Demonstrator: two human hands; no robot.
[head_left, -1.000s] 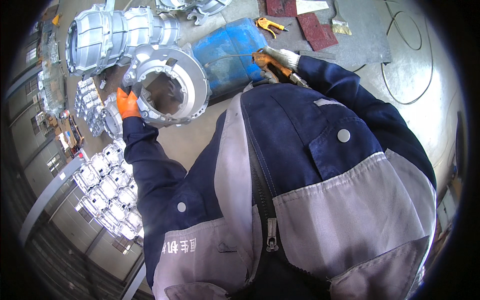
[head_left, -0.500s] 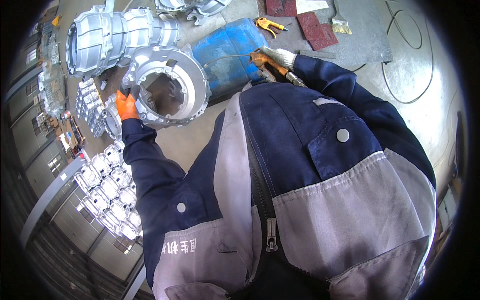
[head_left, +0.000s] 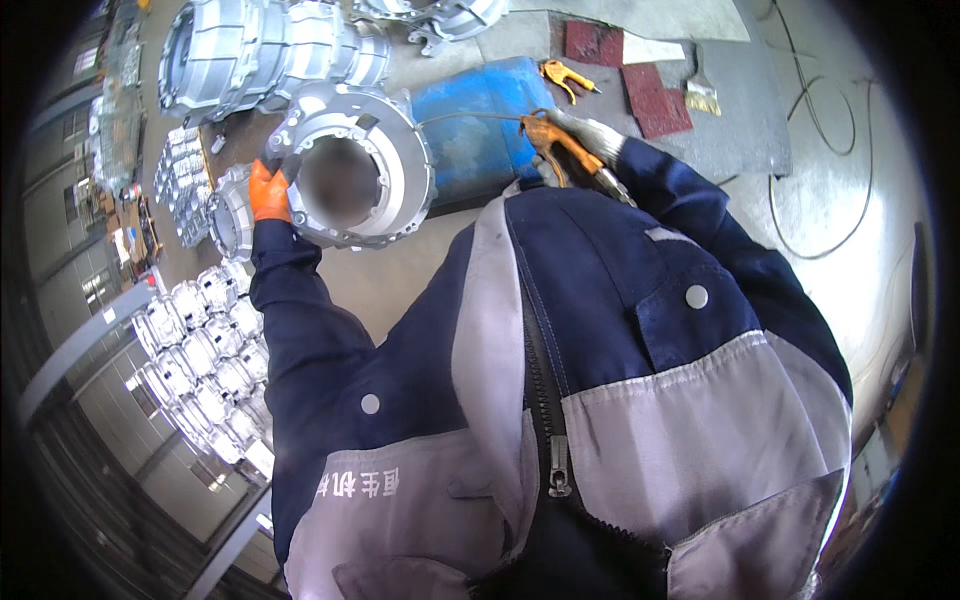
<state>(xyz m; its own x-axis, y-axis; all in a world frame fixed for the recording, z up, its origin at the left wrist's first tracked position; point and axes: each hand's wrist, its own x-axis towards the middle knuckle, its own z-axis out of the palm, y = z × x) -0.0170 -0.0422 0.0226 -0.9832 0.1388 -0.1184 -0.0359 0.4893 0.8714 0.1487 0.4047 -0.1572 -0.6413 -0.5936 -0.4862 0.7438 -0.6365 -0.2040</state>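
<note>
A ring-shaped silver metal housing [head_left: 410, 170] stands at the upper left with its round opening facing me. My left hand [head_left: 270, 192], in an orange glove with dark fingertips, is closed on its left edge. My right hand [head_left: 592, 137], in a whitish glove, grips an orange air blow gun [head_left: 560, 142] with a metal hose fitting at its lower end. The gun's thin nozzle points left across a blue block-like container [head_left: 478, 118], its tip by the housing's right rim. The interior of the opening is blurred.
More silver housings [head_left: 250, 55] lie behind, and stacked castings [head_left: 205, 350] stand at left. Beyond the blue container are a yellow blow gun [head_left: 568, 80], dark red abrasive sheets [head_left: 655, 100] and a flat brush [head_left: 702, 92]. A hose [head_left: 850, 235] loops over the floor at right.
The whole view has shifted, so things sit farther right. Against the blue container, the blow gun's nozzle has moved slightly left toward the housing. Both hands keep their hold.
</note>
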